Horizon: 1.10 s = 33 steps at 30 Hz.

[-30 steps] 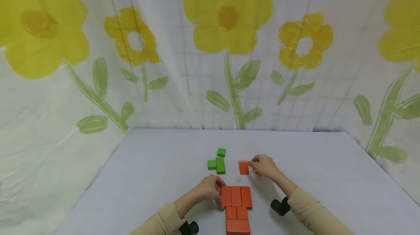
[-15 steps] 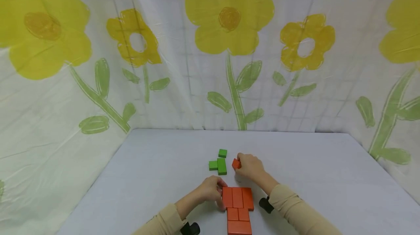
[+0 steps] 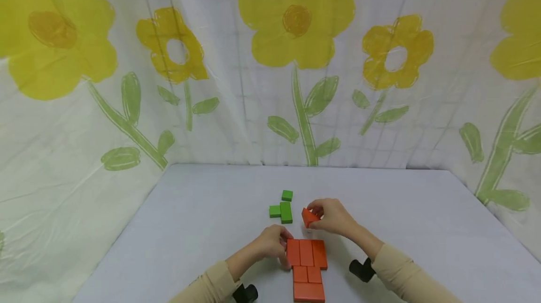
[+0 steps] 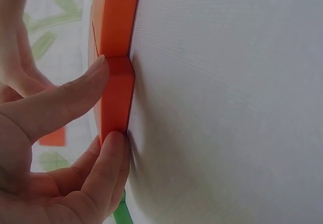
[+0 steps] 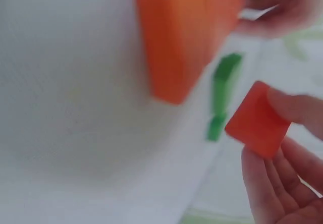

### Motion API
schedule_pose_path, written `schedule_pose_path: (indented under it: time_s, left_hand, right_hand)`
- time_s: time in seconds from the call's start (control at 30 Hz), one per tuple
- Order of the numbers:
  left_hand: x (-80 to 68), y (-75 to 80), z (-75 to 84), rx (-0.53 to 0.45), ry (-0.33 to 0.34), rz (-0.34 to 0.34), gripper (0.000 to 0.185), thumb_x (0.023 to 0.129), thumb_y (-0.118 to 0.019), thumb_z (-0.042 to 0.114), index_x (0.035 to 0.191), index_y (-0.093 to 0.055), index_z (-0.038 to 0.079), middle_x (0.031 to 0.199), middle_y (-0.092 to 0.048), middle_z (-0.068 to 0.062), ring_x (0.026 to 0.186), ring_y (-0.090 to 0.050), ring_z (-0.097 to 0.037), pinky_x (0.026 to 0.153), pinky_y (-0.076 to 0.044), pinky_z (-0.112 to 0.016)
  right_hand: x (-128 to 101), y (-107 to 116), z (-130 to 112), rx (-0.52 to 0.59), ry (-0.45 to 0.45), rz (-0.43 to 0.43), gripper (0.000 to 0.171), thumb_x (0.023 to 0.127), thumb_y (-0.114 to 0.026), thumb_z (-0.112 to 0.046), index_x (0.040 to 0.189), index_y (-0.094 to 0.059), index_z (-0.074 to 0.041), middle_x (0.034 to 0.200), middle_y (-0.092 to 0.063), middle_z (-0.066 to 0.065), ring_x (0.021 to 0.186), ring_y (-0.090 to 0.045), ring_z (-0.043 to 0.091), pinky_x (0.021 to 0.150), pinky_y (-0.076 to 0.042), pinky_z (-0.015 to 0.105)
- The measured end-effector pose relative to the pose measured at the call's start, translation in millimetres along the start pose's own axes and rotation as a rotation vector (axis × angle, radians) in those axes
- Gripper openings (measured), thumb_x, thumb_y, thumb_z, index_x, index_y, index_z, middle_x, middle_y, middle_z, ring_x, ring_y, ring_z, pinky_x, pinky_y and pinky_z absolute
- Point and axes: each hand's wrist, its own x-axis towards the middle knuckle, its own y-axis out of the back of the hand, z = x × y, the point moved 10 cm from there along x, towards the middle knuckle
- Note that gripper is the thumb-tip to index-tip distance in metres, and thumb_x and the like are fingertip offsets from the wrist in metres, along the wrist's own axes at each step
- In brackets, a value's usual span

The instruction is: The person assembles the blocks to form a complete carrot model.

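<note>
Three green blocks [image 3: 283,209] lay on the surface [image 3: 190,218] just beyond the orange block wall [image 3: 307,265]. Left hand [image 3: 270,244] pinched the wall's left edge, thumb [image 4: 60,103] shown only by the wrist view. Right hand [image 3: 334,217] gripped a tilted orange block [image 3: 309,217] in its fingers, lifted nearer the wall than half a second before.

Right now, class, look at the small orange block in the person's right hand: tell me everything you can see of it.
The small orange block is a flat, squarish piece with smooth matte faces, plain orange, looking like painted wood. The right hand pinches it between thumb and fingertips. It is tilted, one corner pointing down, lifted off the white table. It hangs just beyond the flat orange block arrangement, touching none of it, and to the right of the green blocks. The right wrist view shows it blurred.
</note>
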Motion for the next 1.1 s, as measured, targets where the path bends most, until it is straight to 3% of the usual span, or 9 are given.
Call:
schedule_pose_path:
  time_s: [0.23,0.37,0.53,0.7,1.1]
  left_hand:
    - [-1.2,1.3,1.9,0.019,-0.015,0.007,0.045,0.048,-0.078,-0.008,0.087,-0.059,0.002,0.075,-0.053,-0.002,0.069,-0.049,-0.017,0.060,-0.043,-0.031]
    - [-2.3,2.6,3.1,0.016,-0.025,0.014,0.046,0.046,-0.079,-0.009,0.087,-0.060,0.001,0.074,-0.054,-0.002,0.069,-0.049,-0.016,0.060,-0.043,-0.030]
    - [-2.3,2.8,4.1,-0.006,-0.027,0.017,0.048,0.045,-0.078,-0.010,0.088,-0.060,0.000,0.076,-0.055,-0.003,0.071,-0.051,-0.017,0.062,-0.044,-0.032]
    - [-1.8,2.4,4.0,-0.001,-0.025,0.016,0.048,0.046,-0.078,-0.010,0.089,-0.060,0.000,0.077,-0.055,-0.003,0.071,-0.051,-0.017,0.063,-0.044,-0.033]
    - [-1.7,0.2,3.0,-0.012,-0.026,0.008,0.048,0.046,-0.078,-0.010,0.089,-0.059,0.000,0.079,-0.055,-0.003,0.073,-0.051,-0.018,0.064,-0.045,-0.034]
  right_hand:
    - [-45,-10,-50,0.213,0.170,-0.211,0.028,0.067,-0.072,-0.005,0.093,-0.064,-0.009,0.079,-0.059,-0.009,0.070,-0.054,0.004,0.059,-0.047,0.019]
    - [-77,-28,-76,0.264,0.251,-0.315,0.026,0.068,-0.073,-0.011,0.093,-0.064,-0.011,0.082,-0.058,-0.012,0.070,-0.053,0.000,0.058,-0.046,0.018]
    - [-100,-53,-82,0.155,0.255,-0.414,0.026,0.075,-0.068,-0.030,0.095,-0.065,-0.012,0.083,-0.057,-0.016,0.071,-0.049,-0.003,0.061,-0.044,0.017]
    - [-105,-63,-84,-0.022,0.311,-0.414,0.027,0.077,-0.065,-0.034,0.095,-0.067,-0.014,0.083,-0.057,-0.016,0.070,-0.046,-0.004,0.064,-0.043,0.016]
    - [-104,-68,-84,-0.082,0.298,-0.409,0.030,0.076,-0.065,-0.039,0.095,-0.067,-0.015,0.082,-0.055,-0.016,0.068,-0.045,-0.004,0.063,-0.043,0.016]
